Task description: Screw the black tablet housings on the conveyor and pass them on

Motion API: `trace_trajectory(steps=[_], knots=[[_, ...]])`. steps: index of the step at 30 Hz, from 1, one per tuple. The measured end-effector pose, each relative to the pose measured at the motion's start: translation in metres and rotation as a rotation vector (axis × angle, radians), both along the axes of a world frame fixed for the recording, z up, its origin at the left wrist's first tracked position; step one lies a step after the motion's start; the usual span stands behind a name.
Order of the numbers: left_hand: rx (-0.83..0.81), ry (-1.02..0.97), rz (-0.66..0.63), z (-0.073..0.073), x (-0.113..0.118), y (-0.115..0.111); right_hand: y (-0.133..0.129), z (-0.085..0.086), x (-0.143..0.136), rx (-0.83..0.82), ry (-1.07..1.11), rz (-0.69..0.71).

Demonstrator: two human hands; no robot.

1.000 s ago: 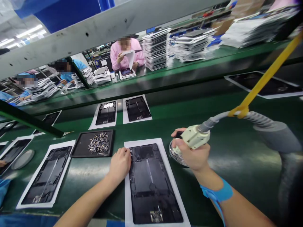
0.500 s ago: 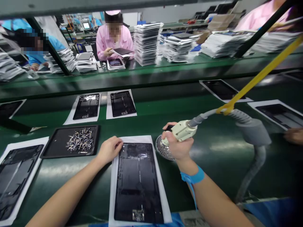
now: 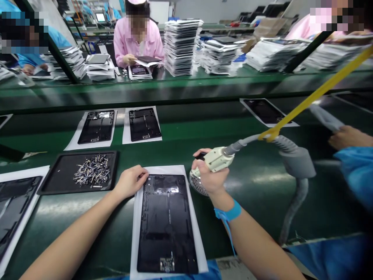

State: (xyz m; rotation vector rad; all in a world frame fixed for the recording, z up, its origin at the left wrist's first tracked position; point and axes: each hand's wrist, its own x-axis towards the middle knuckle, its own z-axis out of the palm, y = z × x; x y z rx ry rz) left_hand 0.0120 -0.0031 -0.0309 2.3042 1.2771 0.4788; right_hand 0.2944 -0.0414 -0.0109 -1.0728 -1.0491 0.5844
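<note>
A black tablet housing [image 3: 167, 229] lies on a white paper sheet [image 3: 190, 210] in front of me. My left hand [image 3: 132, 181] is at its upper left corner, fingers curled and pinched on the edge. In my right hand [image 3: 214, 177] is a corded, cream-coloured electric screwdriver [image 3: 219, 158], gripped around its body. The tool tilts over a round perforated metal screw dish [image 3: 198, 183], partly covered by the hand. Its tip is hidden. A black tray [image 3: 61, 171] holding a heap of small metal parts [image 3: 92, 171] sits left of my left hand.
More tablet housings lie on paper along the bench: one at left [image 3: 17, 210], two behind the tray [image 3: 144, 124] and one farther right [image 3: 264, 111]. A yellow strap [image 3: 320, 95] and grey cable cross the right side. A co-worker's hand [image 3: 349, 137] reaches in there. Stacks [image 3: 182, 48] line the far bench.
The view has shifted slightly, moving the bench items left. A co-worker's blue sleeve and hand have come farther in at right, with a paper-backed piece lifted. My hands keep their places.
</note>
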Motion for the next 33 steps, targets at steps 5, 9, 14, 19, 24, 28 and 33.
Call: trace_trajectory(steps=[5,9,14,19,24,28,33], knots=[[-0.003,-0.007,0.003,0.001,0.001,-0.001,0.0,0.002,-0.001,0.008,0.008,-0.007],[-0.008,-0.009,0.0,-0.001,0.0,-0.001,0.0,0.0,-0.001,-0.011,0.01,-0.002],[-0.009,-0.018,-0.013,-0.001,-0.001,0.002,-0.002,0.004,0.001,0.01,-0.007,-0.032],[-0.067,-0.044,-0.079,0.006,-0.001,0.008,-0.006,0.026,-0.012,0.105,0.052,-0.064],[-0.09,-0.043,-0.096,0.008,-0.002,0.011,-0.002,0.027,-0.064,0.044,0.089,0.238],[-0.085,-0.051,-0.143,0.005,-0.003,0.012,0.011,0.013,-0.111,0.008,0.055,0.397],[-0.086,-0.063,-0.156,0.0,-0.004,0.014,0.025,-0.002,-0.132,-0.012,-0.02,0.43]])
